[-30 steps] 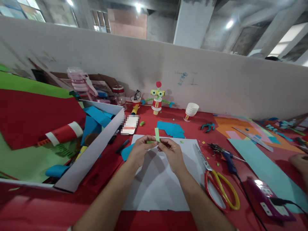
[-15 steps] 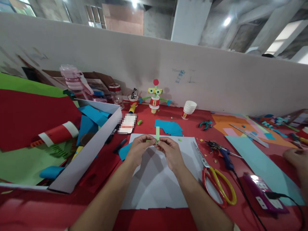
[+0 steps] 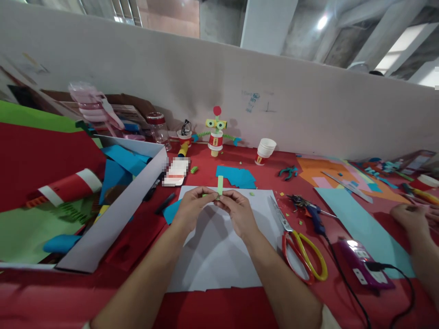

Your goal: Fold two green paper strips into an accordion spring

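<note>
Above the white paper sheet [image 3: 219, 256], my left hand [image 3: 195, 205] and my right hand [image 3: 237, 209] meet, fingertips pinched on a light green paper strip [image 3: 220, 183]. One end of the strip points up and away from me; its lower part is partly hidden by my fingers. Blue paper pieces [image 3: 236, 176] lie just beyond the sheet. Scissors [image 3: 291, 246] with red and yellow handles rest at the sheet's right edge. Farther back stands a paper-cup figure [image 3: 216, 139] with big eyes and green folded arms.
On the left is a white box [image 3: 120, 219] of coloured paper and craft parts. To the right lie a glue gun [image 3: 313, 214], a purple power strip [image 3: 365, 267], pliers [image 3: 288, 172] and a light blue sheet [image 3: 360, 228]. Another person's hand [image 3: 409, 221] is at far right. Stacked cups [image 3: 265, 151] stand behind.
The camera view has turned slightly, so everything sits a little further left and up. My hands still pinch the green strip in much the same way.
</note>
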### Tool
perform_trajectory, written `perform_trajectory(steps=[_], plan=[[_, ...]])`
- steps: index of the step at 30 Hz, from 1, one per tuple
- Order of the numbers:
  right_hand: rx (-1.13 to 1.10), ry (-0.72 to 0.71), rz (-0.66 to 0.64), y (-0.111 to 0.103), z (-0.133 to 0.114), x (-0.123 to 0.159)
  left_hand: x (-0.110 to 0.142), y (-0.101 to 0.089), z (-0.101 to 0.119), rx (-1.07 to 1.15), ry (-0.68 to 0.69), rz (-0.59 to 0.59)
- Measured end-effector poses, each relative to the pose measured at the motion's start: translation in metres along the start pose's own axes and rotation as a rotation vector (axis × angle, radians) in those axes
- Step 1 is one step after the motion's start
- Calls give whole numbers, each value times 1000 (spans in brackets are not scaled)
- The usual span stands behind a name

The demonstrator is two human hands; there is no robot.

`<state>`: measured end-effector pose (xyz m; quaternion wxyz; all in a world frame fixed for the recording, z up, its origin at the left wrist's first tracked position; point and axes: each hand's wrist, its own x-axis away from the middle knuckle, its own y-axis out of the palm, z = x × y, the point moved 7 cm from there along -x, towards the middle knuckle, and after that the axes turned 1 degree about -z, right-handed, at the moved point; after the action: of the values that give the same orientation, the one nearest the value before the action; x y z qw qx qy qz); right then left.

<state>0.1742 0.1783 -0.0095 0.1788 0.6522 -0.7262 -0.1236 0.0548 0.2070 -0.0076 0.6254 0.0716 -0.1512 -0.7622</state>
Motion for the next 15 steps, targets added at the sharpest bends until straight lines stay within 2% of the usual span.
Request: perform_trajectory(steps=[4,8,10,15], plan=[[-62,-8,-5,1,-2,0,-1,-4,-4,173,-17,77],[-141,-10,14,0,-6,-1,-2,1,-15,347,-148,44],[-168,-1,40,-2,-5,-2,-1,5,-18,351,-177,13],[-152,5,51,-2,-1,-2,1,6,-18,278,-145,-13]])
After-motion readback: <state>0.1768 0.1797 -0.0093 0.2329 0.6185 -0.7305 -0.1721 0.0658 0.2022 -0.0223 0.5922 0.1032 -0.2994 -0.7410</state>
